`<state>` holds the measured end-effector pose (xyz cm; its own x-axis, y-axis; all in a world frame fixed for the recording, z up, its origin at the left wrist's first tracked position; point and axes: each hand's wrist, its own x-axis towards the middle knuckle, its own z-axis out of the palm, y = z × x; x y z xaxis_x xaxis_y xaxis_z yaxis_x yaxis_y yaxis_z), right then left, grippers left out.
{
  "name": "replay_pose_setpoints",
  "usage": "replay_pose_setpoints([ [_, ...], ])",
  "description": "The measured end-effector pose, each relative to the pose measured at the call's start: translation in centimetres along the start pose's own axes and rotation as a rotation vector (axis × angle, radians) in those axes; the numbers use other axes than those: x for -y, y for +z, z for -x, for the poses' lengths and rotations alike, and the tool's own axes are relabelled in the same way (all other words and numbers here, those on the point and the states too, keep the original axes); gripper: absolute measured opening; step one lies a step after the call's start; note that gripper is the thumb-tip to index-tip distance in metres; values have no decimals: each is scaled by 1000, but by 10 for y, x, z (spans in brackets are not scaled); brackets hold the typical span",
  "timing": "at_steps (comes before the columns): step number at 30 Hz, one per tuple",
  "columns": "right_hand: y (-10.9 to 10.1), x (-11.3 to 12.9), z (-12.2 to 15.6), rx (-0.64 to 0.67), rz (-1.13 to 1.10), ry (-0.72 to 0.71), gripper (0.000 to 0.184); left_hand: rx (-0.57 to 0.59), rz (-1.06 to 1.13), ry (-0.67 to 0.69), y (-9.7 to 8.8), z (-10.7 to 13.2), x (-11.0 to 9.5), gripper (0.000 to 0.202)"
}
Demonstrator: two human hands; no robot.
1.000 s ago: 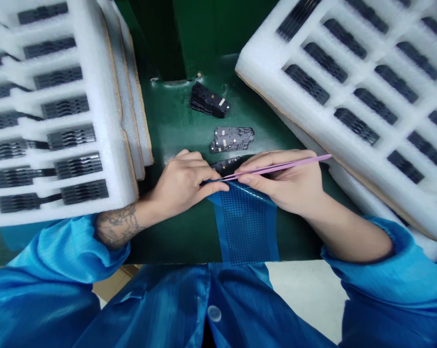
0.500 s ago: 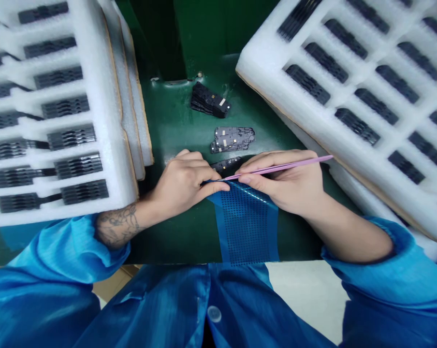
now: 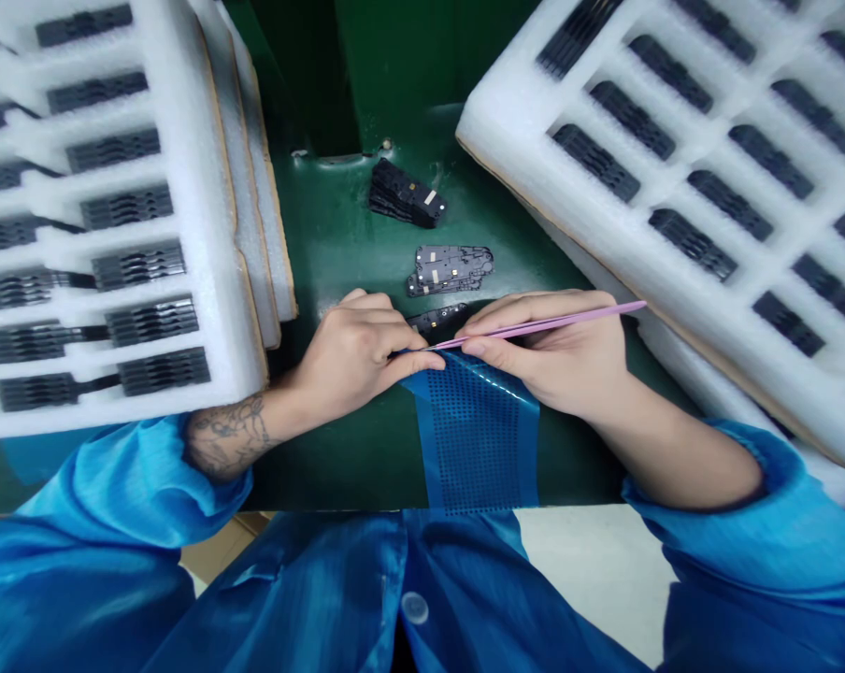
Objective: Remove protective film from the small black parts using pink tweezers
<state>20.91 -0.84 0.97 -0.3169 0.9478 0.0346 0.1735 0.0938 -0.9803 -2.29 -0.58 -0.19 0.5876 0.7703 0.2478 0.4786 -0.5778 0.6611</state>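
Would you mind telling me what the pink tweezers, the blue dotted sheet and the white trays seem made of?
The pink tweezers look like matte plastic or coated metal; the even colour leaves it open. The blue dotted sheet seems a thin glossy plastic film: it curls and glints. The white trays look like soft foam, with a fuzzy, grainy surface.

The person wears a shiny blue smock [image 3: 324,598], creased in soft folds. A small pale round button [image 3: 413,606] sits on the front placket. Left of the button, the left sleeve [image 3: 114,486] ends in a wide, loose cuff, and a dark line tattoo [image 3: 230,432] covers the wrist just beyond that cuff. Right of the button, the right sleeve [image 3: 745,533] ends in the same loose cuff. Above the button, the left grip [image 3: 356,350] and right grip [image 3: 555,360] are bare.
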Motion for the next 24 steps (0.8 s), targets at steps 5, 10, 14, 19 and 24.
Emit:
replay_pose_setpoints([
  [5,1,-1,-1,4,-6,-4,8,3,-2,1,0,-1,0,27],
  [10,-1,-2,2,-64,-18,6,6,-2,-24,22,0,1,0,24],
  [14,-12,-3,6,-273,108,88,12,-31,-95,99,-1,4,-1,20],
  [19,-17,-10,5,-318,160,116,11,-16,-210,194,1,6,-1,21],
  [24,-13,-12,2,-288,174,136,12,26,-207,154,4,5,1,23],
])
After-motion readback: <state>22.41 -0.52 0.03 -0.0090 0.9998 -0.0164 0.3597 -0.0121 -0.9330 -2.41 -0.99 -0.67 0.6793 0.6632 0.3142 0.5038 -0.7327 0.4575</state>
